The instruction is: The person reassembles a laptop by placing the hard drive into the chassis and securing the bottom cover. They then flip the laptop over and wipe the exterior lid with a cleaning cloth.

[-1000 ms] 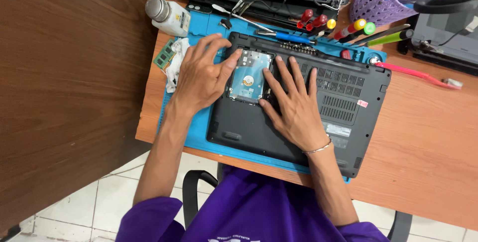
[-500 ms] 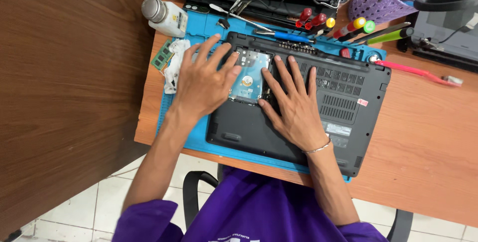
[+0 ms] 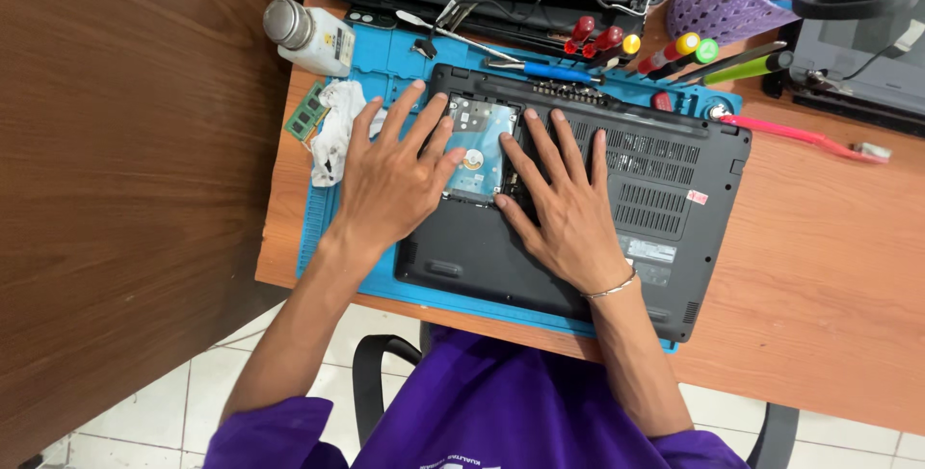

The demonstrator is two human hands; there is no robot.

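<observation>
The left hand (image 3: 395,175) and the right hand (image 3: 564,199) are laid flat with fingers spread, nothing gripped, on either side of the hard drive (image 3: 477,146). The drive is seated in its bay in the upturned laptop (image 3: 617,238). The bay appears uncovered, so closing is judged left. Screwdrivers (image 3: 617,45) lie behind.

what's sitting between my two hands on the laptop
In the head view, the silver hard drive sits in its bay between the left hand and right hand.

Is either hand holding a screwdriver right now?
No: the left hand and right hand lie flat, fingers spread, on the laptop beside the hard drive.
</observation>
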